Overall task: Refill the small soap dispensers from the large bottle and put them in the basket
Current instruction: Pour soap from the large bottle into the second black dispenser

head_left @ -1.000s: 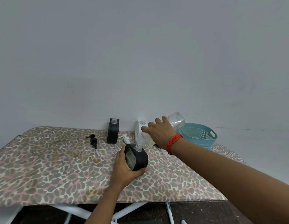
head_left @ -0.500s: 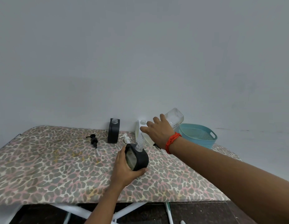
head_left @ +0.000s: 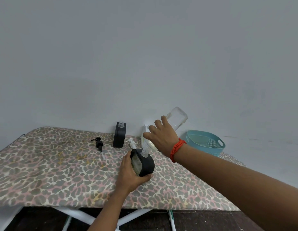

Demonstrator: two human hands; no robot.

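Note:
My right hand grips the large clear bottle, tipped steeply with its base raised and its threaded neck down at the mouth of a black dispenser. My left hand holds that dispenser tilted on the table. A second black dispenser stands upright and uncapped near the wall. A white dispenser is mostly hidden behind my right hand. A black pump head and a white pump head lie loose on the table. The teal basket sits at the right.
The table has a leopard-print cover and stands against a plain grey wall. Its near edge overhangs white crossed legs and a dark floor. The basket sits near the table's far right edge.
The large bottle's base has risen, so it tilts more steeply over the dispenser. Both hands keep their grips in about the same place.

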